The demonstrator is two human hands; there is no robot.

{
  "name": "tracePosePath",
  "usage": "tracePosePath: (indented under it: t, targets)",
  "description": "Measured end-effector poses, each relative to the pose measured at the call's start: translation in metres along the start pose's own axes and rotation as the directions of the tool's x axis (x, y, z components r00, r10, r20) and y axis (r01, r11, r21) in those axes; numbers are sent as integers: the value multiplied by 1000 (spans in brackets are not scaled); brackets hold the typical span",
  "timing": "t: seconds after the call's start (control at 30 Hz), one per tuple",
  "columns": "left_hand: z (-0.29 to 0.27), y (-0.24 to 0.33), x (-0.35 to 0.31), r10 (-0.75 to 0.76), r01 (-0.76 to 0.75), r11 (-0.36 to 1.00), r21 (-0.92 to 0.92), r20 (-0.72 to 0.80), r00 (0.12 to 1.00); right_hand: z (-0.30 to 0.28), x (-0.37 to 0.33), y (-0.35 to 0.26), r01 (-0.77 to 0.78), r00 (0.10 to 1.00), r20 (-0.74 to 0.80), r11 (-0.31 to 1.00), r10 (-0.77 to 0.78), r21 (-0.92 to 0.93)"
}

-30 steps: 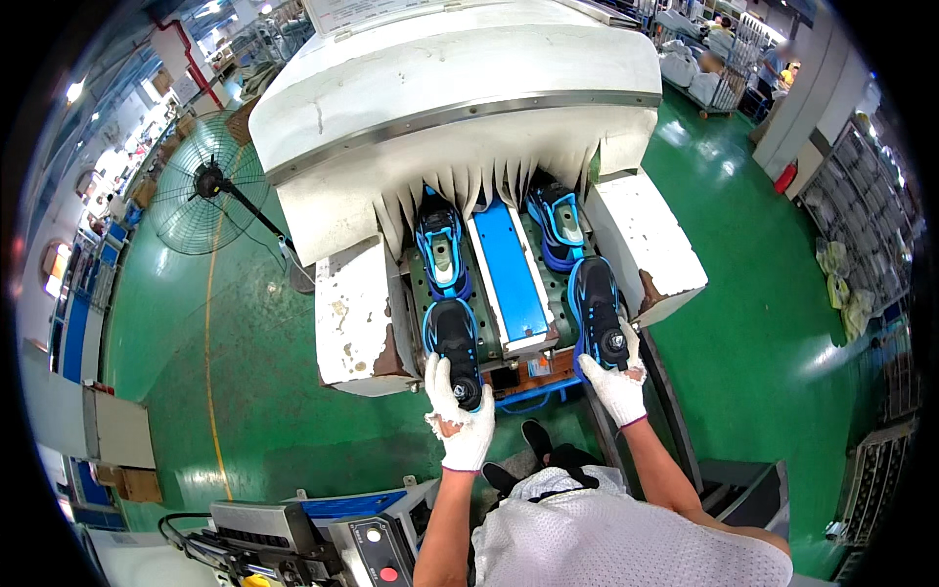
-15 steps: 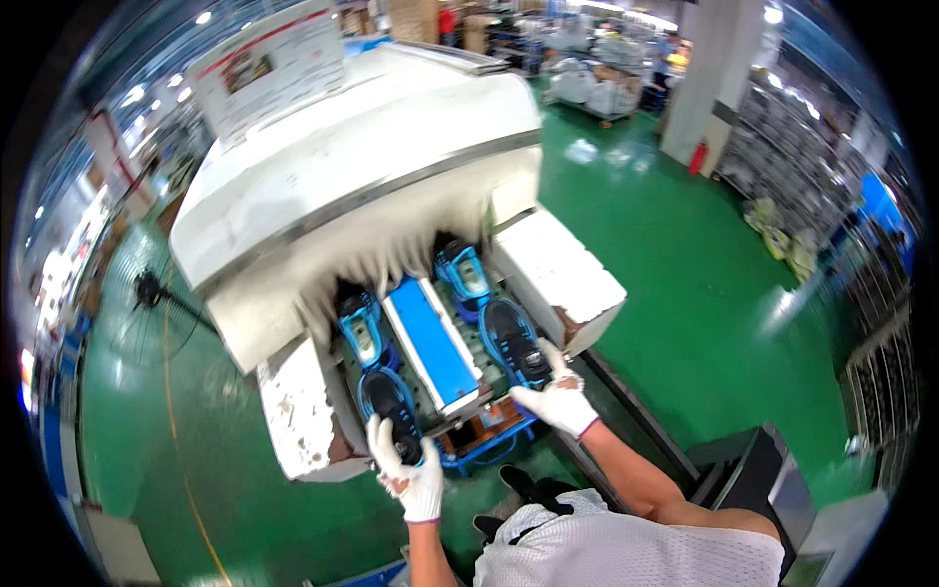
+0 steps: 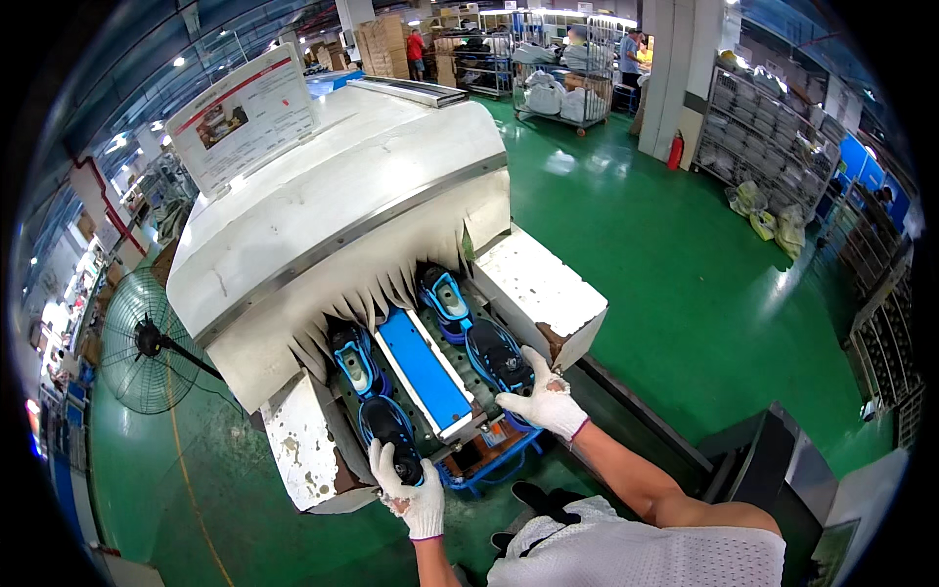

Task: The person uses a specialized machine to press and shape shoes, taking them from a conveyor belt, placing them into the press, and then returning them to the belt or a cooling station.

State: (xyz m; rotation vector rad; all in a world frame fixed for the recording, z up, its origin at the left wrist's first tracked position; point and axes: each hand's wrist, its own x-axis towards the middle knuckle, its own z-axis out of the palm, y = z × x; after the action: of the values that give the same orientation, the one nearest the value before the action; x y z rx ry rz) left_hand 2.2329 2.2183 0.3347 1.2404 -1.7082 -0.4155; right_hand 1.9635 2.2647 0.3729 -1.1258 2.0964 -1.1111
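Both my hands wear white work gloves, grubby at the fingers. My left hand (image 3: 409, 497) grips the front end of a black and blue sports shoe (image 3: 386, 423), fingers on one side and thumb on the other. My right hand (image 3: 550, 399) is around the end of a matching shoe (image 3: 496, 349), its thumb and fingers on opposite sides. Beyond each lies another blue-edged shoe, one on the left (image 3: 354, 360) and one on the right (image 3: 446, 296). Those far shoes reach under the slit fabric curtain (image 3: 391, 284) of a white machine, which partly hides them.
A blue-topped strip (image 3: 423, 362) runs between the two shoe lanes, flanked by chipped white side housings (image 3: 548, 289). The machine hood (image 3: 333, 186) rises ahead. A standing fan (image 3: 149, 338) is at left. Loaded racks (image 3: 768, 137) and a fire extinguisher (image 3: 676, 150) stand at far right.
My view has shifted, so the machine sits slightly lower and further left, and the picture is sharper. Both hands keep their places on the near shoes.
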Motion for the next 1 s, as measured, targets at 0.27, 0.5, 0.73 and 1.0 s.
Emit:
tracePosePath:
  t: [0.27,0.5,0.73,1.0]
  targets:
    - [-3,5,11,-96,96,995,-2,22,995,4,-33,16,332,942,-78,941,-326,70]
    - [-6,13,27,-128,127,992,12,95,987,22,-19,35,467,866,-193,884,-462,-23]
    - [-9,19,25,-222,225,974,-4,153,963,32,-27,36,461,872,-176,887,-457,-19]
    - [-5,1,39,-305,302,952,49,230,924,44,-17,39,431,877,-206,900,-433,-60]
